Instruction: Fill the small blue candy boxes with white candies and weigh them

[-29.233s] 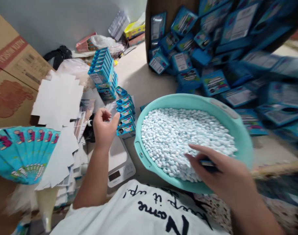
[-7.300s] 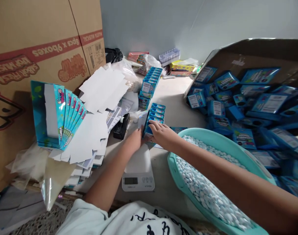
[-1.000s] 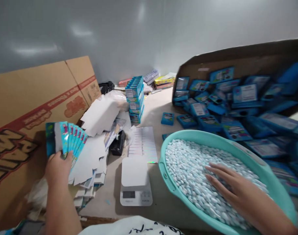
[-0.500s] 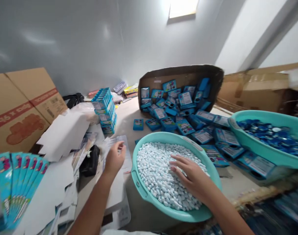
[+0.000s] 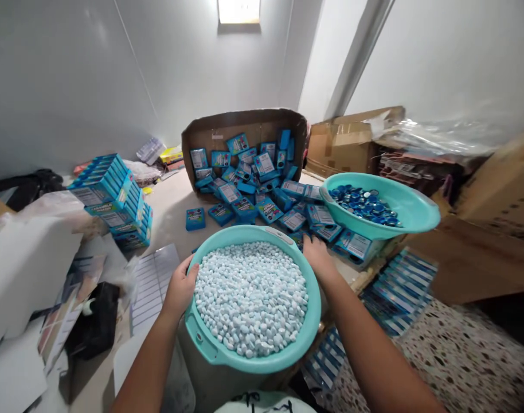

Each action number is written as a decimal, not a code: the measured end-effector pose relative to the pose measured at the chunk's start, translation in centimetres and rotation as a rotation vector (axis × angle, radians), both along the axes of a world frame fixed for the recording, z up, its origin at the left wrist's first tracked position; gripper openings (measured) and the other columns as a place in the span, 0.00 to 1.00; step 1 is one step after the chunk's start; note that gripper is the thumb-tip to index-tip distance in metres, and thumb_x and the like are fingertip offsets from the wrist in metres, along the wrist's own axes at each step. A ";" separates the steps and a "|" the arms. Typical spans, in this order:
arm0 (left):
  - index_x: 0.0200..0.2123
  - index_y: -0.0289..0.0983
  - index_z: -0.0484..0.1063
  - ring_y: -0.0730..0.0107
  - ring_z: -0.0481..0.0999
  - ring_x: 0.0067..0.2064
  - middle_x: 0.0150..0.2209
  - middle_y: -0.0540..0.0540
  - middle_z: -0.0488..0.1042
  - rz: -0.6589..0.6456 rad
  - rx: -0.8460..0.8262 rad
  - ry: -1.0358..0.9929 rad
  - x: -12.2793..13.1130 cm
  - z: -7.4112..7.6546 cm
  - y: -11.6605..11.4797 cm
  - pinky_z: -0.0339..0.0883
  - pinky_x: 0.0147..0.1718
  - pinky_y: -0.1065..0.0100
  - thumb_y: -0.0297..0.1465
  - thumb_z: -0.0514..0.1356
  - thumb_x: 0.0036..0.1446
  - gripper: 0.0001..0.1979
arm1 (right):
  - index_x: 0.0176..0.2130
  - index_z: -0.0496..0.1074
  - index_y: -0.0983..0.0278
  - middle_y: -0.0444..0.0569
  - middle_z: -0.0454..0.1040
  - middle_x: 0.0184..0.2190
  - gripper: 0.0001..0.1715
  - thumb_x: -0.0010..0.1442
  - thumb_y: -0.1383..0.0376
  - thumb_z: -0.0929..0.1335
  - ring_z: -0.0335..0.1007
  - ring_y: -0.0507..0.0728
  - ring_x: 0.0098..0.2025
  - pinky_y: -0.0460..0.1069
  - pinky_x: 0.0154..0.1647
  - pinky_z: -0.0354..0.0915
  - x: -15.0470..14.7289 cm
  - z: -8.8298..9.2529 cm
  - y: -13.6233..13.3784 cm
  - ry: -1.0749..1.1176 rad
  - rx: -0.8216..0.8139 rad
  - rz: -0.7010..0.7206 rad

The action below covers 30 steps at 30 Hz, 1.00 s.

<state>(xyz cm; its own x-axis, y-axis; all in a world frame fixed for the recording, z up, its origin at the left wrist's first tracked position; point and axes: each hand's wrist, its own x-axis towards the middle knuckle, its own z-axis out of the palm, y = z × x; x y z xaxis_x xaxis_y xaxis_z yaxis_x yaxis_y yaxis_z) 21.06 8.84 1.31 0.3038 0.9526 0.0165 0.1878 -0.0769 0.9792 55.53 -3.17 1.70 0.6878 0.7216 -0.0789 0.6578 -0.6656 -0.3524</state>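
Observation:
A turquoise basin (image 5: 255, 365) stands in front of me, filled with small white and pale-blue tablets (image 5: 253, 298). My left hand (image 5: 180, 289) grips its left rim, thumb on top and fingers partly hidden behind the edge. At the upper right of the same rim, my right hand (image 5: 317, 258) is bent against the outer side, fingertips close to the blue printed boxes (image 5: 268, 210). Its thumb cannot be seen clearly. These boxes lie in a loose heap that spills from a tipped cardboard carton (image 5: 255, 121).
To the right, a second turquoise basin (image 5: 417, 212) holds blue round lids (image 5: 365, 202). Stacked blue boxes (image 5: 116, 198) stand at left, near white card sheets (image 5: 25, 275) and a black object (image 5: 96, 321). Cardboard boxes (image 5: 341, 143) line the back right.
My right hand has left the tablets and moved to the basin's right rim. My left hand has come from beside the basin onto its left rim. The view has turned right.

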 end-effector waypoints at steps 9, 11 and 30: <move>0.54 0.38 0.76 0.49 0.77 0.60 0.57 0.38 0.79 0.131 0.048 0.191 -4.5 -0.1 -3.1 0.67 0.62 0.51 0.39 0.57 0.63 0.20 | 0.66 0.62 0.67 0.65 0.69 0.62 0.44 0.56 0.52 0.70 0.68 0.70 0.63 0.63 0.64 0.64 -1.3 -0.6 -6.2 0.043 0.231 0.047; 0.55 0.36 0.75 0.46 0.77 0.59 0.56 0.36 0.79 0.144 0.072 0.262 -5.1 0.9 -3.2 0.67 0.61 0.48 0.38 0.57 0.62 0.21 | 0.65 0.64 0.64 0.63 0.68 0.62 0.43 0.57 0.50 0.70 0.67 0.71 0.64 0.66 0.65 0.63 -2.1 1.7 -7.2 0.002 0.438 0.073; 0.42 0.35 0.76 0.55 0.82 0.44 0.40 0.43 0.83 -0.006 -0.255 -0.467 -0.3 5.7 -2.5 0.76 0.47 0.58 0.46 0.77 0.35 0.33 | 0.42 0.79 0.65 0.58 0.80 0.41 0.26 0.71 0.51 0.60 0.74 0.66 0.52 0.61 0.61 0.64 -10.3 6.7 4.5 0.088 0.001 0.938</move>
<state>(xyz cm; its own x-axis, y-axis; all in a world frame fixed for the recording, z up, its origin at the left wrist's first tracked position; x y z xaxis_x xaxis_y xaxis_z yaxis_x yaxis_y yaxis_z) 20.77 6.39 6.99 0.3250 0.9422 -0.0810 -0.2723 0.1752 0.9461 45.22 1.29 8.40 -0.1824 0.9779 -0.1021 0.8960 0.1226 -0.4268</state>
